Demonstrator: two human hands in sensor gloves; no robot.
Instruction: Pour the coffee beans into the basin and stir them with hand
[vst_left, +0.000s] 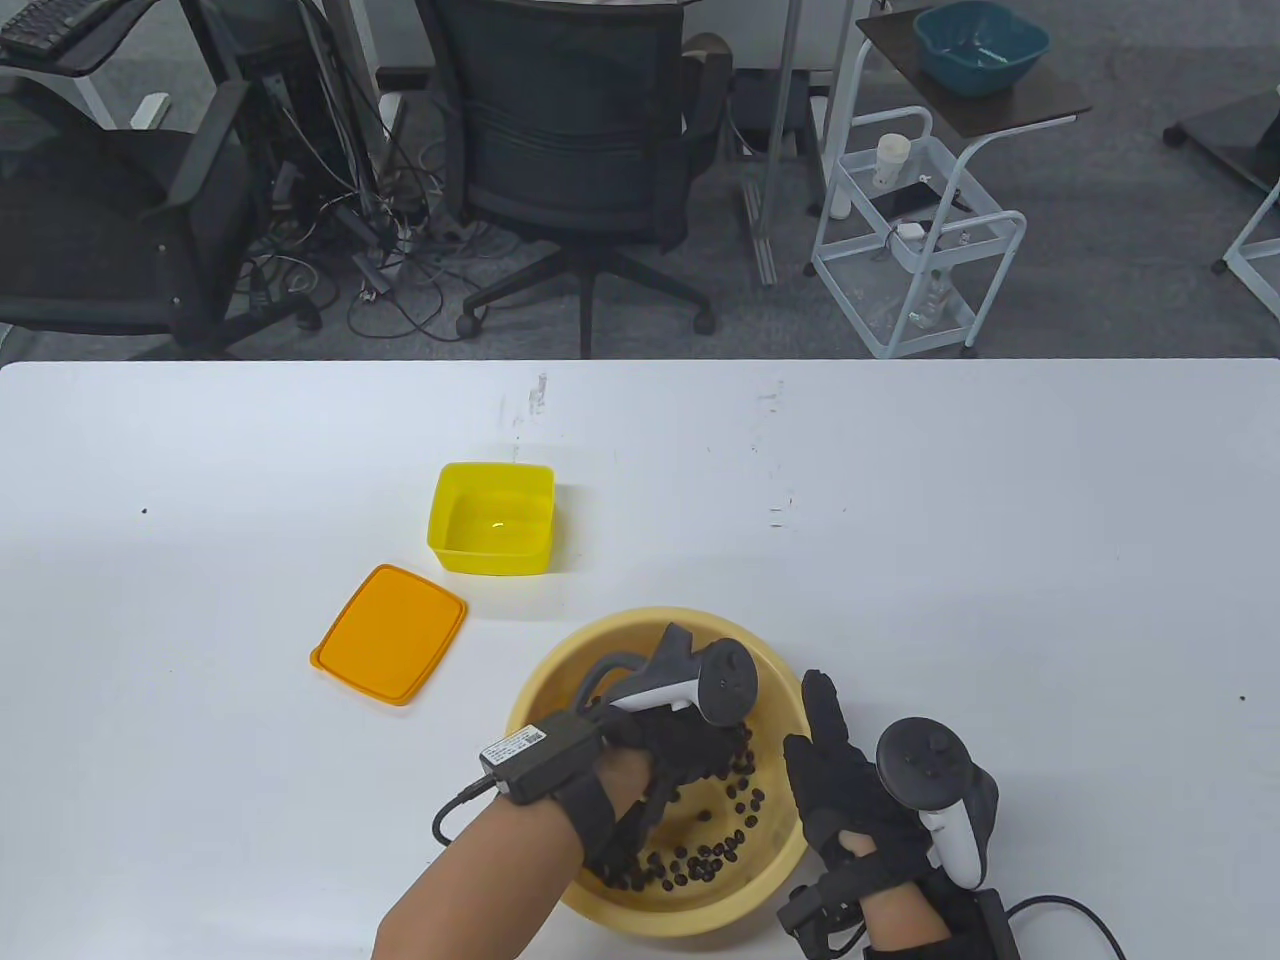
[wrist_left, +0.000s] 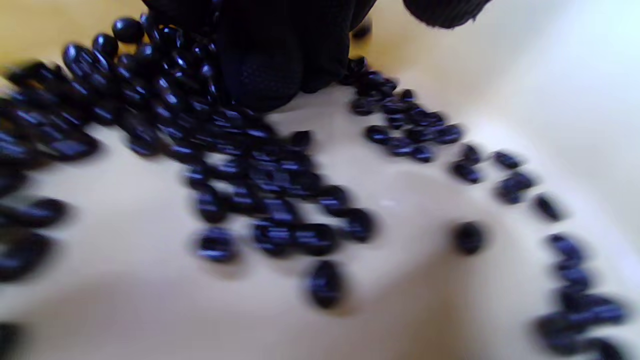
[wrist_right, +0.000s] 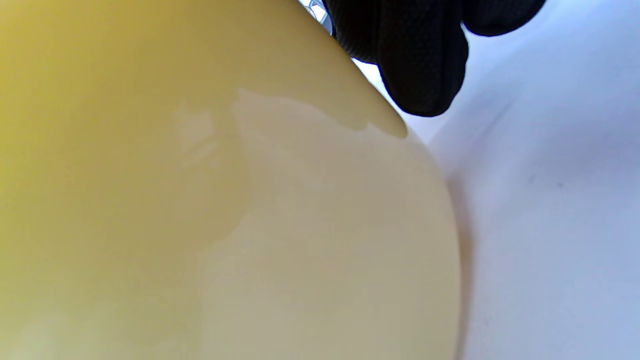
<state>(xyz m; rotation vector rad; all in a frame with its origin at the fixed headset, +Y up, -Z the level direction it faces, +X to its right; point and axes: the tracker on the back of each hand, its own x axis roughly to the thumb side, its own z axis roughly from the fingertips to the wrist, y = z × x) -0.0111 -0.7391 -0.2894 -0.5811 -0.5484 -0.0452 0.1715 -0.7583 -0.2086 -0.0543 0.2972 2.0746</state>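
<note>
We see the round, smooth-walled cream-yellow basin (vst_left: 560, 680) sitting at the near edge of the white bench (vst_left: 1000, 560). Glossy, dark oval coffee beans (vst_left: 700, 862) lie scattered over its pale bottom, thickest toward the near wall. Our left hand (vst_left: 668, 745), in a black knit glove, reaches down into the basin, its fingers (wrist_left: 270, 70) touching the bottom among the beans; whether that grip is spread or curled we cannot tell. Our right hand (vst_left: 845, 790) rests flat against the basin's outer wall, grip spread, fingers straight. Farther back stand a square, translucent yellow plastic box (vst_left: 492, 516) and, just beside it, its flat orange lid (vst_left: 389, 634) with rounded corners.
</note>
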